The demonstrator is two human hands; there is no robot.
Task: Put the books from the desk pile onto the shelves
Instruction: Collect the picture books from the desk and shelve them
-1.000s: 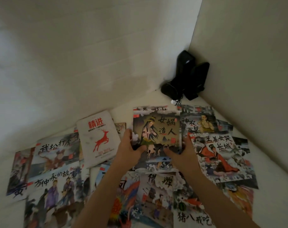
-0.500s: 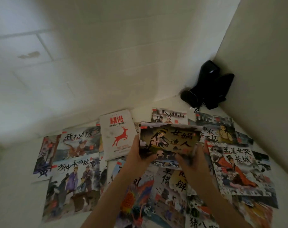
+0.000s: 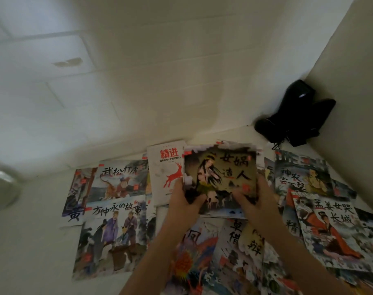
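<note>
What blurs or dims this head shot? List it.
Head view: dim, uneven light, brighter on the left wall; motion blur smears the lifted book held by the left hand and right hand; the round object at left is unreadable; wide-angle bending at edges.

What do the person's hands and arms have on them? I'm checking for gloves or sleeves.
Nothing that shows: the left hand and right hand are bare, without gloves. Both forearms are uncovered as far as the frame's bottom edge. No rings, watch or bands can be made out in the dim, blurry picture.
</note>
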